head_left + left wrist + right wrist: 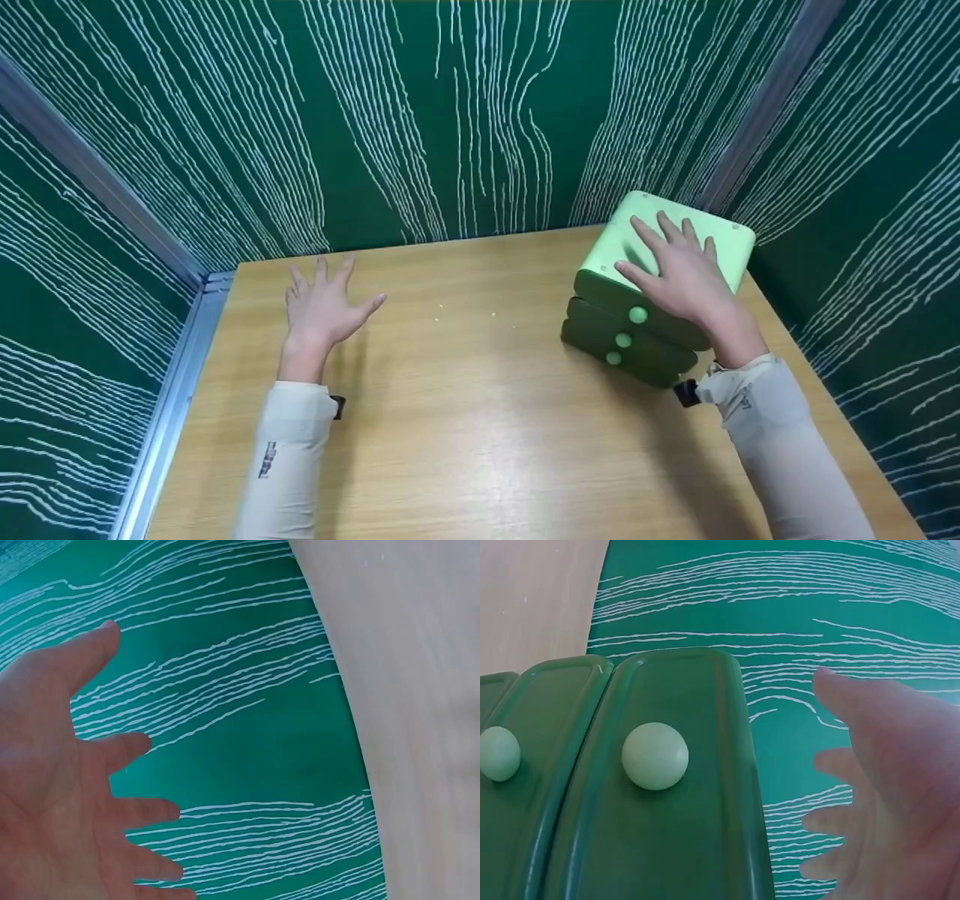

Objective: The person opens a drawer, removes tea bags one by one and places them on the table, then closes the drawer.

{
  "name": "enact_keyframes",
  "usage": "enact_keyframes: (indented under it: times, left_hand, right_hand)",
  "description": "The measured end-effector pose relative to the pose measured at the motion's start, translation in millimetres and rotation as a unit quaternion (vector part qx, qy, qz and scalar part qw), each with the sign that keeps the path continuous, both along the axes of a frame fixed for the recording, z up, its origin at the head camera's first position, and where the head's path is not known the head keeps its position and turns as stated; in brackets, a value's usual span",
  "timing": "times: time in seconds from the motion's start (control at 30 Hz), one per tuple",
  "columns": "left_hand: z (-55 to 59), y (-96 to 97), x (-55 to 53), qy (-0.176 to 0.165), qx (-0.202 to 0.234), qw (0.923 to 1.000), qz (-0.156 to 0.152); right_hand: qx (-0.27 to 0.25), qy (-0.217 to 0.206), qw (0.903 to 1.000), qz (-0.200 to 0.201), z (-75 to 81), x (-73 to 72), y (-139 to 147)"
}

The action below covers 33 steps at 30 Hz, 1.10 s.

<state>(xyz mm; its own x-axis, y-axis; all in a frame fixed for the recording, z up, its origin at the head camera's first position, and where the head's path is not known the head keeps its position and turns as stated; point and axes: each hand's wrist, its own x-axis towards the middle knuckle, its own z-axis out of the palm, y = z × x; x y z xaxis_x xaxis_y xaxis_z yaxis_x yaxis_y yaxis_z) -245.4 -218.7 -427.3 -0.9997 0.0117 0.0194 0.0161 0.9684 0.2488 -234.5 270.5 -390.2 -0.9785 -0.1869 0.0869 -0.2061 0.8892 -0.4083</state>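
Note:
A small drawer cabinet (686, 214) with a light green top stands at the right of the table. Its three dark green drawer fronts (682, 840) bear round pale green knobs (655, 756). My right hand (679, 277) is spread over the cabinet's top, fingers apart; in the right wrist view a gap shows between the palm and the top drawer's edge. On the left, my left hand (319, 307) hovers over the table with its fingers spread and nothing in it. The left wrist view shows that palm (45, 787) empty, its thumb stretched out.
The wooden table (450, 420) has a few tiny white specks near its middle. Green walls (495, 112) with wavy white lines enclose the back and both sides. Metal posts (772, 97) stand at the corners, the right one just behind the cabinet.

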Motion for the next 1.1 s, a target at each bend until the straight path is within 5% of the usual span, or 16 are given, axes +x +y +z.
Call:
enact_keyframes:
  times: [0.4,0.67,0.87,1.1]
  left_hand:
    - [-20.3,26.9,-18.9,-0.010,0.037,0.9978,-0.054]
    - [-31.5,84.5,-48.1,-0.024,0.104,0.9853,-0.133]
    - [-35.4,161.8,-67.5,-0.027,0.201,0.9588,-0.200]
    - [-47.3,244.9,-68.4,-0.040,0.297,0.9093,-0.289]
  right_hand:
    - [-0.023,0.009,0.9991,-0.035,-12.5,20.3,23]
    - [-0.050,0.018,0.9956,-0.077,-27.3,35.9,41]
    - [-0.120,0.034,0.9814,-0.145,-44.6,48.4,49]
    - [-0.270,0.042,0.9386,-0.210,-66.1,61.6,44]
